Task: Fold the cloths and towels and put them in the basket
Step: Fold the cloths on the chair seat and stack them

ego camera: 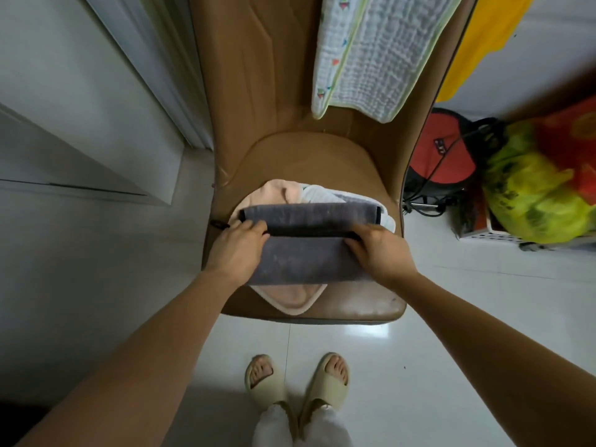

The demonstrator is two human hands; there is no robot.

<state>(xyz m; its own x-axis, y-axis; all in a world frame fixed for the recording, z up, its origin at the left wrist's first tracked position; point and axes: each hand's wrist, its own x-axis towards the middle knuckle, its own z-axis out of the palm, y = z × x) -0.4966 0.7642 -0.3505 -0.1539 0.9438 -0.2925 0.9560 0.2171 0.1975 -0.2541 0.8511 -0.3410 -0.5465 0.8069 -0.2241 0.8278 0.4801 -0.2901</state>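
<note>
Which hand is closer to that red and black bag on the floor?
Right. The right hand holds the grey towel's end nearest the red and black bag; the left hand holds the far end.

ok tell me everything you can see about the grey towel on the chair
The grey towel is a plain dark grey cloth that looks like soft terry, lying on the brown chair's seat across a peach cloth and some pale ones. It forms a wide band, with its far part doubled toward the person, leaving a dark crease across the middle. The left hand grips its left end and the right hand its right end at that crease. It is mid-fold, not in any basket.
</note>
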